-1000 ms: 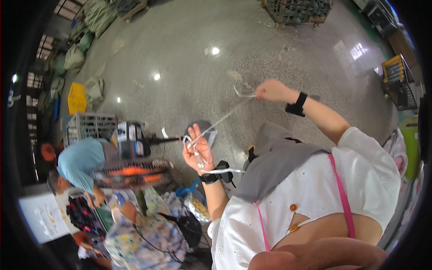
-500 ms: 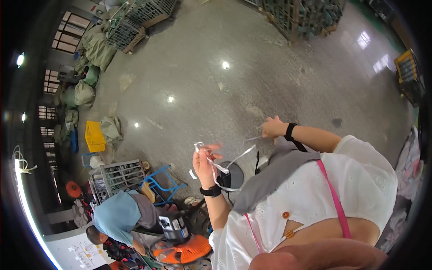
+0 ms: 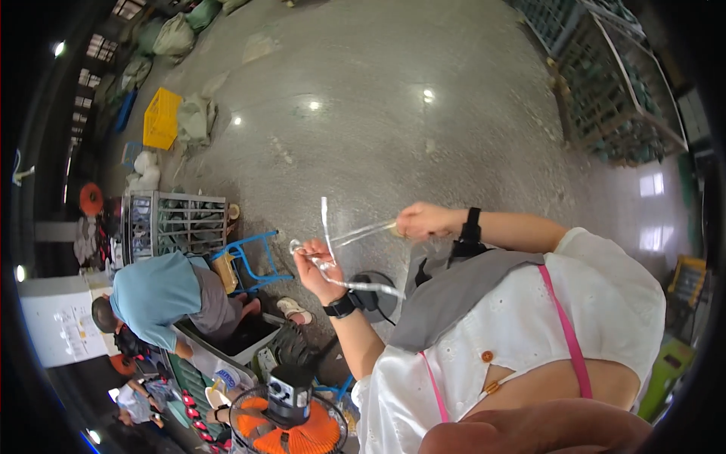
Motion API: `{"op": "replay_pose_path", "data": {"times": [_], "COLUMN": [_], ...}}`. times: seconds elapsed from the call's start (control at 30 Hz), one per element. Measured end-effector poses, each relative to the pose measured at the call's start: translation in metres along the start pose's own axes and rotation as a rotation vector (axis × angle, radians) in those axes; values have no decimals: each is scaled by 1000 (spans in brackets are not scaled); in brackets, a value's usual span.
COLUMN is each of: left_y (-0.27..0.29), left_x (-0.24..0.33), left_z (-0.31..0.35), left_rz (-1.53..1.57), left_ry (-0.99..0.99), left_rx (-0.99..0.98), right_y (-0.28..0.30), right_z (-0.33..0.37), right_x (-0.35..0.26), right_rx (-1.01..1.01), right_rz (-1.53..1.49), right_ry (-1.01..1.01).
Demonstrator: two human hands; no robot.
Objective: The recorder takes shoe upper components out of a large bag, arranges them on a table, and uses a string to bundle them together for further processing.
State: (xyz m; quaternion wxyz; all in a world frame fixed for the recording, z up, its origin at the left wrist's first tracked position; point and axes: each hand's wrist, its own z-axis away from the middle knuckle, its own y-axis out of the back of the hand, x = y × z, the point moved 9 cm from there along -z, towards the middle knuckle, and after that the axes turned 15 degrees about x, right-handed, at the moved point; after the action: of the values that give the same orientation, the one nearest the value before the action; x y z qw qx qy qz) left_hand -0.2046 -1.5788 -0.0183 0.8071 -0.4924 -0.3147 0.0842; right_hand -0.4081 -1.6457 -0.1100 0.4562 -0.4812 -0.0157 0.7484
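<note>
Left hand [image 3: 318, 271]: fingers curled round white strip [image 3: 326, 219], one tail pointing toward 12 o'clock, another trailing toward 4 o'clock. Right hand [image 3: 423, 220], at 2 o'clock from left: fingers pinching strip's far end; strip straight between hands, above floor [image 3: 363, 151]. From left hand: blue metal frame [image 3: 240, 257] at 9 o'clock, orange fan [image 3: 324, 431] at 6 o'clock.
</note>
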Motion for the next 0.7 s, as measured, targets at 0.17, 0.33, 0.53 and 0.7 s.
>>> {"op": "replay_pose_path", "data": {"times": [0.17,0.33,0.53,0.7], "left_y": [48,-27,-90,-70], "left_x": [53,59,-39,-17], "left_z": [-84,-153,-241,-345], "left_rz": [-1290,-1562,-1448,-1597], "left_ry": [-425,-788,-361,-195], "left_rx": [295,81,-388,-265], "right_y": [48,16,-46,-15], "right_z": [-75,-142,-218,-298], "right_x": [-105,-210,-260,-317], "right_rx": [402,346,221,85], "right_rz": [126,992,1052,455], "right_ry": [163,735,756,351]}}
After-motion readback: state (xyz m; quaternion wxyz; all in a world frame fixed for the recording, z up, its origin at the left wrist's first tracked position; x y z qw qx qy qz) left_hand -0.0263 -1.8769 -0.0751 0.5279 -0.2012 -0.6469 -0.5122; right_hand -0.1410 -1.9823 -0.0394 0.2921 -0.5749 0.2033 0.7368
